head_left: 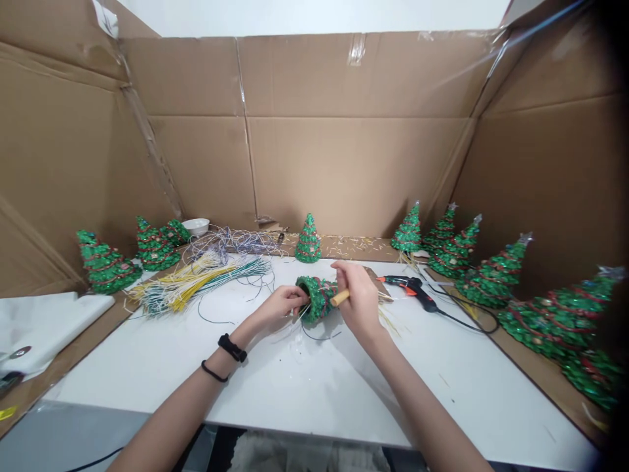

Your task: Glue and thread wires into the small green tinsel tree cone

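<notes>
I log the left grip (281,303) closed around a green tree (318,299), the right grip (361,301) pinching a wooden handle (339,297), with finished-looking trees (496,278) lined up and wire bundles (196,288) left on the desk (295,387).

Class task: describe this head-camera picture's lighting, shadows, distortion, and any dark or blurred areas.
In the head view, lighting is bright and even, with only faint shadows on the white table; the wide lens bows the cardboard wall; a black shade darkens the right edge, dimming the nearest glittery green tree; no strong blur shows.
</notes>
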The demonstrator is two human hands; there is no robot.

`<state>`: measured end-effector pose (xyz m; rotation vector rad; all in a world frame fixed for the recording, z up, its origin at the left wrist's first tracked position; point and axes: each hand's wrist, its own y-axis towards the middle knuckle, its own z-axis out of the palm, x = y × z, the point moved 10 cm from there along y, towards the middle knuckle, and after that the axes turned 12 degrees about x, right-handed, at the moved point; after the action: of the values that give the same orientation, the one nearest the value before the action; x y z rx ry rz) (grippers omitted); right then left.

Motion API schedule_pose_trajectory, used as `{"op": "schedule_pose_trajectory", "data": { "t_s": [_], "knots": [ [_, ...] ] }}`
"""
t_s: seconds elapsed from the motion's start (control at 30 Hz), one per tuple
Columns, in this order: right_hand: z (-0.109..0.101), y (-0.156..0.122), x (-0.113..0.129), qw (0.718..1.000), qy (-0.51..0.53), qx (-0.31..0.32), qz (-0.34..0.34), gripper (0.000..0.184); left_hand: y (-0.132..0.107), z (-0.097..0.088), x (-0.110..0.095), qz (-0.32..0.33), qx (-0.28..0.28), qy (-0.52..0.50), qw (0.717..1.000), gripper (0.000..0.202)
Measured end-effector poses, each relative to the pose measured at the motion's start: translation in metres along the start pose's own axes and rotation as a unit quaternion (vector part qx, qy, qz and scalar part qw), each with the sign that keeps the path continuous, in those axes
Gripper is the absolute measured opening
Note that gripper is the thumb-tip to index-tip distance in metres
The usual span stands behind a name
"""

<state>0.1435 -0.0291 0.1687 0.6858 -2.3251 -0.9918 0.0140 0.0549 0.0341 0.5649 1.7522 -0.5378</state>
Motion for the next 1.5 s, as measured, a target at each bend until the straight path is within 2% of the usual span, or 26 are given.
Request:
{"op": "schedule_pose_trajectory", "data": {
  "t_s": [0.2,0.3,0.37,0.47,0.53,0.6,0.67,0.73,0.8,0.93,1.0,1.13,1.27,1.37,1.43,1.5],
  "knots": [
    [-0.022,-0.004,0.004,0.992,-0.079,-0.094,-0.023,0.016,-0.011,-0.013,0.017,-0.068,0.130,0.069,0.987,0.022],
    [-0.026,-0.003,-0.003,0.989,-0.102,-0.108,-0.005,0.015,-0.019,-0.024,0.028,-0.105,0.160,0.053,0.980,0.021],
    [-0.020,0.000,-0.012,0.991,-0.107,-0.075,0.022,0.016,-0.024,-0.032,0.030,-0.117,0.160,0.055,0.979,0.020],
    [0.000,0.005,-0.035,0.989,-0.106,0.023,0.100,0.023,-0.031,-0.044,0.031,-0.134,0.149,0.081,0.976,0.018],
    [0.017,0.002,-0.056,0.973,-0.094,0.108,0.181,0.032,-0.035,-0.049,0.031,-0.142,0.148,0.093,0.974,0.017],
    [0.033,-0.006,-0.078,0.946,-0.061,0.184,0.262,0.046,-0.038,-0.052,0.032,-0.144,0.158,0.095,0.972,0.016],
    [0.044,-0.013,-0.090,0.925,-0.011,0.224,0.306,0.055,-0.040,-0.052,0.032,-0.143,0.171,0.087,0.971,0.017],
    [0.048,-0.012,-0.092,0.928,0.044,0.221,0.296,0.055,-0.042,-0.049,0.031,-0.137,0.189,0.065,0.970,0.018],
    [0.047,-0.007,-0.086,0.944,0.087,0.198,0.250,0.051,-0.044,-0.041,0.027,-0.131,0.203,0.044,0.969,0.021],
    [0.040,-0.001,-0.075,0.963,0.113,0.151,0.190,0.045,-0.043,-0.023,0.009,-0.110,0.208,0.068,0.969,0.025],
    [0.038,0.000,-0.072,0.967,0.110,0.137,0.183,0.045,-0.039,-0.016,-0.001,-0.095,0.194,0.098,0.971,0.027],
    [0.044,-0.002,-0.063,0.972,0.097,0.138,0.166,0.043,-0.026,-0.010,-0.007,-0.064,0.133,0.136,0.980,0.030],
    [0.058,-0.007,-0.056,0.972,0.078,0.153,0.160,0.041,-0.011,-0.005,-0.020,0.042,0.049,0.141,0.988,0.029],
    [0.065,-0.009,-0.054,0.971,0.080,0.158,0.159,0.038,-0.007,-0.004,-0.031,0.117,-0.016,0.105,0.987,0.026],
    [0.067,-0.009,-0.054,0.971,0.084,0.159,0.159,0.037,-0.005,-0.007,-0.029,0.121,-0.047,0.061,0.990,0.026],
    [0.068,-0.009,-0.054,0.970,0.097,0.160,0.156,0.036,-0.002,-0.009,-0.023,0.098,-0.061,0.026,0.993,0.027]
  ]
}}
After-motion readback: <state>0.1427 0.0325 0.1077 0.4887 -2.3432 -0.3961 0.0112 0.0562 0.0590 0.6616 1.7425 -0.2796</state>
